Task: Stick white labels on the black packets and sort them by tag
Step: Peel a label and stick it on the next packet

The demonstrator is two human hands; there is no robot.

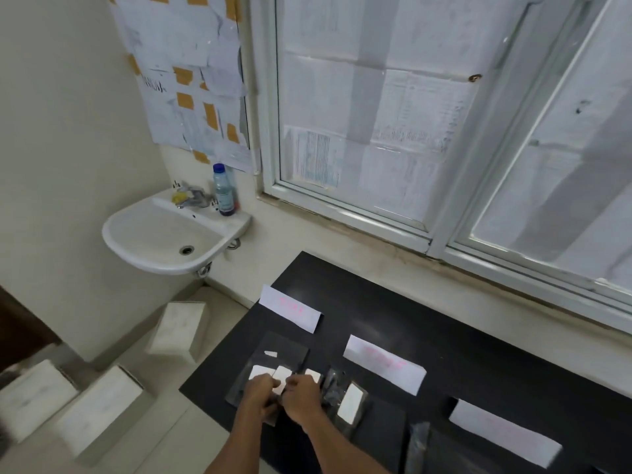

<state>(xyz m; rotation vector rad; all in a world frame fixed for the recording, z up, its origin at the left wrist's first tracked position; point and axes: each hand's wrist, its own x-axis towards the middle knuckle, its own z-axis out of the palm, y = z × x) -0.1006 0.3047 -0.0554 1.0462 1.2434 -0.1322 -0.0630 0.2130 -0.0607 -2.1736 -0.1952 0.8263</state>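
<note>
Pinching a small white label (pixel 277 388) with the curled fingers of the left hand (pixel 260 395) and the right hand (pixel 301 397) together, holding it just over the pile of black packets (pixel 290 352) lying at the near-left end of the black counter (pixel 393 302), in front of the first paper tag (pixel 290 307). Judging the main risk here: laying the label down crooked or creased by pressing one end before the other, or letting its sticky side fold onto itself or cling to a fingertip. Also risking bridging two packets at once, seeing them overlapping in the pile with stuck labels (pixel 260 372) sitting close side by side. Possibly pushing the slick pile toward the counter's left edge, close by, while rubbing the label flat. Possibly mis-sorting too, going by tags bearing only faint pink writing, unreadable from here. Turning to materials: noting flat rectangles of dark glossy film for the packets, catching window light and probably sliding easily; finding a second packet (pixel 350 403) just right of the hands, crinkling at its top and carrying one oblong white label; taking the counter for smooth, hard and dark; reading the labels as small matte white rectangles, thin and limp-looking; reading the tags as long strips of thin white paper — the second paper tag (pixel 384 369) lying just behind that second packet.
</note>
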